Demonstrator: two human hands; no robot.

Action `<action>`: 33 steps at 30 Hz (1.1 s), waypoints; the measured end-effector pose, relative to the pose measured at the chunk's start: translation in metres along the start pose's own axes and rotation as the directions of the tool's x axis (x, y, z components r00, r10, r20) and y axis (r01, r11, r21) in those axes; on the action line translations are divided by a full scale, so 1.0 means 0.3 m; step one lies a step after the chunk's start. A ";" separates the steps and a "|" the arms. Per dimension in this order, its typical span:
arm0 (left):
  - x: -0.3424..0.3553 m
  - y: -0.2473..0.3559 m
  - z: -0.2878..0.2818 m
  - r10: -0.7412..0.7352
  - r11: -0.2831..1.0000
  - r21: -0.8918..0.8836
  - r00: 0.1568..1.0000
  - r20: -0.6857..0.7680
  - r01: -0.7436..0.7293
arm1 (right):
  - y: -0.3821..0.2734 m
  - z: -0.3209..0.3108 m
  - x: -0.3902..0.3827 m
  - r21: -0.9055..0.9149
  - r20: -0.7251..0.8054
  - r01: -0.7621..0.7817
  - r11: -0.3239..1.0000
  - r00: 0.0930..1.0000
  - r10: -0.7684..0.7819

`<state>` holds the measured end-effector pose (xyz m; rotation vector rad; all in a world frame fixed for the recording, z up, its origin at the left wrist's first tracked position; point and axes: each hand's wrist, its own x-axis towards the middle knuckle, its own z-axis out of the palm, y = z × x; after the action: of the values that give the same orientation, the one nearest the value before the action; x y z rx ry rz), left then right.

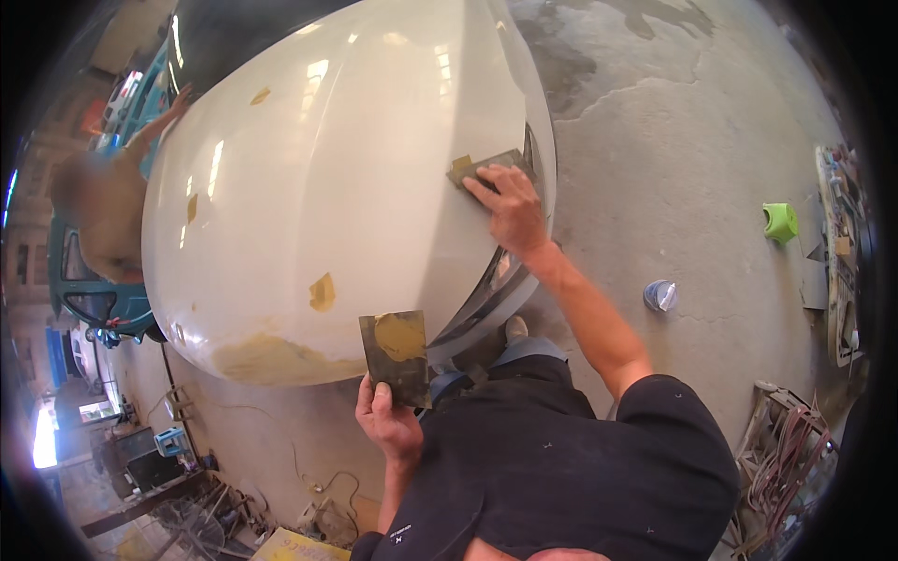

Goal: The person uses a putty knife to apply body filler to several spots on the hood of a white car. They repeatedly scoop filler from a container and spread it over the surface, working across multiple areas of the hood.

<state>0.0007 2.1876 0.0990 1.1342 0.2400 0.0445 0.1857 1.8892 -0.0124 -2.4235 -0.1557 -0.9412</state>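
A white car hood [355,168] fills the middle of the view, with several yellowish putty patches on it. My right hand [510,208] presses a flat spreader [486,165] against the hood near its right edge, over a putty spot. My left hand [388,421] holds a dark metal plate [395,353] by its lower edge, with a blob of yellow putty on it, just below the hood's front edge. A larger putty smear [271,360] runs along the hood's front left.
Another person [108,210] leans on the hood's left side. The concrete floor holds a small tin [659,295] and a green object [779,222] to the right. A cluttered bench [842,252] lies far right; cables and tools [786,458] lie lower right.
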 end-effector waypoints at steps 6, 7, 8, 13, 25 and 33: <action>0.021 -0.004 0.007 0.023 1.000 0.012 1.000 0.016 -0.023 | -0.043 -0.070 -0.067 0.059 0.058 0.021 0.998 0.998 -0.025; 0.020 -0.004 0.006 0.028 0.999 0.017 0.999 0.019 -0.029 | -0.040 -0.088 -0.053 0.081 0.062 0.021 0.997 0.998 -0.026; 0.019 -0.006 0.003 0.035 0.999 0.021 0.999 0.020 -0.035 | -0.039 -0.101 -0.035 0.104 0.067 0.021 0.994 0.997 -0.028; 0.023 -0.002 -0.002 0.038 0.998 0.054 0.999 0.028 -0.040 | 0.014 -0.056 0.095 0.031 -0.039 -0.030 0.999 0.999 0.031; 0.018 0.004 0.005 0.023 0.999 0.030 1.000 0.009 -0.023 | -0.029 -0.043 0.027 0.055 -0.001 -0.011 0.998 1.000 0.011; 0.044 0.005 0.035 0.024 0.999 0.032 0.998 0.058 -0.026 | -0.030 -0.103 -0.050 0.074 0.074 0.094 0.993 0.992 -0.099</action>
<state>0.0159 2.1810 0.1025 1.1690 0.1761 0.0301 0.1535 1.8821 0.0009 -2.4063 -0.3315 -0.8682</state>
